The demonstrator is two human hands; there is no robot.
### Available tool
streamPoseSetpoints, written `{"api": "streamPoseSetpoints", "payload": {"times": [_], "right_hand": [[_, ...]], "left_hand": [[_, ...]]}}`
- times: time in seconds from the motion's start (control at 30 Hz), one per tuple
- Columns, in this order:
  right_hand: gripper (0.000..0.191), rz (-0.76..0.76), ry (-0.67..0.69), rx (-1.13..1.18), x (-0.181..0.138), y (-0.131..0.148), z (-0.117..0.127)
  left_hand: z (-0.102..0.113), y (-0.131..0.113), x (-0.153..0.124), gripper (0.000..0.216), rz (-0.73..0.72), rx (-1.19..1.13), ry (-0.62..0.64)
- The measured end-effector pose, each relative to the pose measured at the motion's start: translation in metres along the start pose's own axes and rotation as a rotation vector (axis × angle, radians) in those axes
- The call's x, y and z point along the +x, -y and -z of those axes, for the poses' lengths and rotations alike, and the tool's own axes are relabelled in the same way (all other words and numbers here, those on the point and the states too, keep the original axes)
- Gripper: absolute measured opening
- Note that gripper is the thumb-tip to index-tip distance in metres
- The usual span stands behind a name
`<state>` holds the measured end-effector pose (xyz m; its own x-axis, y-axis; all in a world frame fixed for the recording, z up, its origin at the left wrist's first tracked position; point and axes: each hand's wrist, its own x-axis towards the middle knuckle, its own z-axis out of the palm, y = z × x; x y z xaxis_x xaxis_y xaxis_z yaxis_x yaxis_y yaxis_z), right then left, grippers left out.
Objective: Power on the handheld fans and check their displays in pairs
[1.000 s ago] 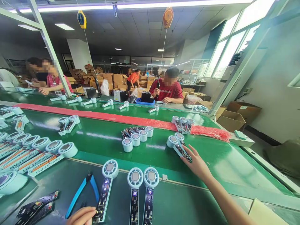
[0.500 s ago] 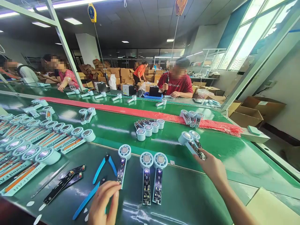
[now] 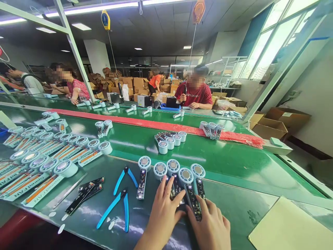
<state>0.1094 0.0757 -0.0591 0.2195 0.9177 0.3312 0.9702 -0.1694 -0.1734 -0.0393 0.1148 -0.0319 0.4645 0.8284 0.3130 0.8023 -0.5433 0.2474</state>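
Four-sided circuit boards show in the open handles of light-blue handheld fans standing in a row before me. My left hand (image 3: 163, 208) spans the left pair, fingers and thumb either side of their handles; one is a fan with a round head (image 3: 173, 166), its board partly covered. My right hand (image 3: 212, 218) grips the right pair, its thumb beside the nearer fan (image 3: 193, 201) and its fingers at the farther fan (image 3: 200, 187). The palms hide the lower handle ends. A separate fan (image 3: 141, 184) lies left of my hands, its display lit.
Blue-handled cutters (image 3: 126, 211), tweezers (image 3: 70, 191) and loose dark strips (image 3: 80, 198) lie at left. Rows of wired fans (image 3: 41, 187) fill the far left. More fans (image 3: 170, 140) sit on the green belt (image 3: 135, 139). A yellowish sheet (image 3: 291, 225) lies right. Co-workers sit opposite.
My right hand has brought two fans from the belt in beside the front pair. My left hand has left the separate fan and moved right onto the front pair. The view has shifted slightly.
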Motion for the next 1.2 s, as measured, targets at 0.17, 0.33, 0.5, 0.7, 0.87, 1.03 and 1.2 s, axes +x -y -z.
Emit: {"api": "streamPoseSetpoints", "payload": {"times": [0.17,0.33,0.5,0.7,0.87,1.03,1.2], "right_hand": [[0.050,0.049,0.047,0.014,0.001,0.029,0.002],[0.050,0.113,0.193,0.201,0.019,0.015,0.026],[0.042,-0.052,0.213,0.459,0.068,-0.028,0.048],[0.028,0.107,0.152,0.431,0.186,-0.044,0.033],[0.023,0.226,0.185,0.291,0.290,-0.014,-0.003],[0.037,0.299,0.339,0.154,0.343,0.024,-0.047],[0.039,0.322,0.536,0.025,0.372,0.042,-0.069]], "left_hand": [[0.011,0.031,0.007,0.058,-0.089,0.055,0.071],[0.043,0.041,0.011,0.058,-0.139,0.078,0.088],[0.089,0.066,0.070,0.035,-0.173,0.088,0.049],[0.078,0.131,0.196,0.032,-0.240,0.193,0.193],[0.037,0.152,0.249,0.039,-0.344,0.291,0.357],[0.018,0.148,0.269,0.052,-0.436,0.341,0.479],[0.008,0.145,0.282,0.059,-0.448,0.386,0.512]]}}
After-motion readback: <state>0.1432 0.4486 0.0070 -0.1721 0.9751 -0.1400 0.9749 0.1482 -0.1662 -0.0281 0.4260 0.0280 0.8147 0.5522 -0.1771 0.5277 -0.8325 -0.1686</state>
